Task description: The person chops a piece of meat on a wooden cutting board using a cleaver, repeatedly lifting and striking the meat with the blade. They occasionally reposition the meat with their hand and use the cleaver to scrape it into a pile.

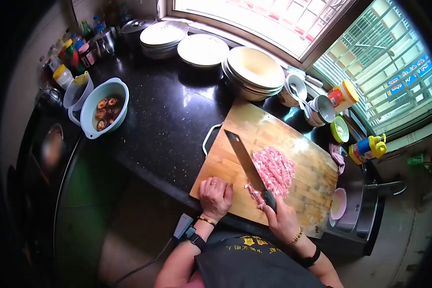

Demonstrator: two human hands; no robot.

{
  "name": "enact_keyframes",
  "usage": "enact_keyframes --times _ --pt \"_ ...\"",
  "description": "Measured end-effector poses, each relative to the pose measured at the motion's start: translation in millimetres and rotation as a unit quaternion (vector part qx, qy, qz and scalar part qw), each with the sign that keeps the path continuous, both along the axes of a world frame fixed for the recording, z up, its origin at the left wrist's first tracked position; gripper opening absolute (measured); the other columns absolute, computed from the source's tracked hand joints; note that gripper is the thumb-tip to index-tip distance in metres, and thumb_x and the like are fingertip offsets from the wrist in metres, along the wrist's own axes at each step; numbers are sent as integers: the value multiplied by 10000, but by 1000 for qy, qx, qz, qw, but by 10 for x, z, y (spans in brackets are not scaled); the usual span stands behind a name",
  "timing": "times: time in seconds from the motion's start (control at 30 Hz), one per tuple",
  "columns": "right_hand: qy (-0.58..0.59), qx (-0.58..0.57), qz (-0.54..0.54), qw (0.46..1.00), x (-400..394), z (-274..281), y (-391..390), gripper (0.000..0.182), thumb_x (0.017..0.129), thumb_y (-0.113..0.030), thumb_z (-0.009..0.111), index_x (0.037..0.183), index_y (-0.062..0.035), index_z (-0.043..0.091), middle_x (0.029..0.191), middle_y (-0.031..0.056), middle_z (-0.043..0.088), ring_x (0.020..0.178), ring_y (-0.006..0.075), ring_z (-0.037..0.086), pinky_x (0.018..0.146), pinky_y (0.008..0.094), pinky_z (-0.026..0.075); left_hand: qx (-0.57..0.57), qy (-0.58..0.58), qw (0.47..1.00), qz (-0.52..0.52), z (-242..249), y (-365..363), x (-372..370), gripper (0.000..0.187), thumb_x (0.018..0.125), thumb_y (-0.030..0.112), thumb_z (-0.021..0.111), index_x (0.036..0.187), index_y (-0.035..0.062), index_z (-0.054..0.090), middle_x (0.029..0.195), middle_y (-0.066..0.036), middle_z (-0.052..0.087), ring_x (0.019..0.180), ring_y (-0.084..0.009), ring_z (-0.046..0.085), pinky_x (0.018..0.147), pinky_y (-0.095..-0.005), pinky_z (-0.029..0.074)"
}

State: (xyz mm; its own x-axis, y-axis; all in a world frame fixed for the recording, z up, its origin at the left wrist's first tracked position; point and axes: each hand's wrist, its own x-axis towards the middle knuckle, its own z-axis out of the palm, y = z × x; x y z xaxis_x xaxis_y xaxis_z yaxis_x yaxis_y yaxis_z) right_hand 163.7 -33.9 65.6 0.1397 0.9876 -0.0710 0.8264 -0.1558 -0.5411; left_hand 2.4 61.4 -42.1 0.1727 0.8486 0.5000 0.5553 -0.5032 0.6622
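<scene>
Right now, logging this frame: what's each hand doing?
Left hand: closed loosely, resting on the cutting board, holding nothing.
Right hand: shut on the cleaver.

Daylight pours through a barred window (369, 53) onto a black countertop (168, 125) above a brownish floor (129, 235).
</scene>
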Motion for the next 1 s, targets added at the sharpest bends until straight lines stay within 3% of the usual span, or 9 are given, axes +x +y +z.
enact_keyframes --times 0.1,0.27,0.43,0.5,0.63,0.77,0.83,0.9,1.0 --pt "-59 -40 -3 997 -1 -223 45 210 881 -227 575 914 -33 502 697 214 580 635 413 576 576 474 451 15 -16 1000 1 -5 16 15 146 836 193 587 746 83 552 721 -73 542 713 -266 540 671 -379 391" --pt "11 3 10 1000 64 -172 28 200 874 -202 589 924 -22 518 705 225 581 654 411 589 569 429 465 16 -24 1000 4 16 18 12 153 845 168 574 728 74 546 717 -74 539 695 -269 535 672 -377 382" --pt "31 34 -2 999 35 20 39 267 881 -295 580 952 -48 508 685 213 597 609 411 588 551 483 460 3 2 1000 -3 5 0 5 146 842 166 578 733 72 551 730 -75 546 701 -268 536 675 -377 383" --pt "-67 -68 12 995 60 -160 63 218 877 -212 588 935 -13 520 682 229 580 643 418 587 557 433 452 11 -17 1000 -1 24 11 17 147 840 165 579 732 69 550 728 -75 546 700 -269 536 677 -377 384" --pt "-13 -41 29 999 127 -3 27 272 878 -300 583 891 -44 492 698 222 595 628 421 588 552 494 450 9 -17 1000 -3 38 10 10 153 850 174 569 738 72 547 733 -75 547 700 -268 534 678 -377 384" --pt "40 -28 -20 999 160 415 -229 226 865 -250 597 906 -49 501 691 219 589 642 408 596 548 469 453 5 -3 1000 -2 -34 -10 -3 159 854 180 566 738 73 545 736 -75 550 703 -267 535 679 -378 383" --pt "31 -21 -26 999 245 244 -413 238 868 -263 587 909 -46 499 687 220 588 644 412 595 549 470 453 11 -6 1000 -8 0 6 -2 170 863 189 556 736 76 544 734 -75 548 703 -265 535 678 -376 381" --pt "-70 -128 -1 989 320 12 -519 252 873 -280 577 915 -44 497 681 220 586 637 415 591 543 471 452 16 -8 1000 -7 -6 14 10 162 857 196 562 744 82 544 733 -73 547 707 -264 536 676 -376 386" --pt "-32 -122 -19 992 408 60 -540 249 879 -289 568 902 -48 506 668 215 582 630 414 588 544 466 452 17 -2 1000 -3 7 16 2 154 850 202 570 751 87 544 731 -70 545 711 -262 538 676 -376 391"
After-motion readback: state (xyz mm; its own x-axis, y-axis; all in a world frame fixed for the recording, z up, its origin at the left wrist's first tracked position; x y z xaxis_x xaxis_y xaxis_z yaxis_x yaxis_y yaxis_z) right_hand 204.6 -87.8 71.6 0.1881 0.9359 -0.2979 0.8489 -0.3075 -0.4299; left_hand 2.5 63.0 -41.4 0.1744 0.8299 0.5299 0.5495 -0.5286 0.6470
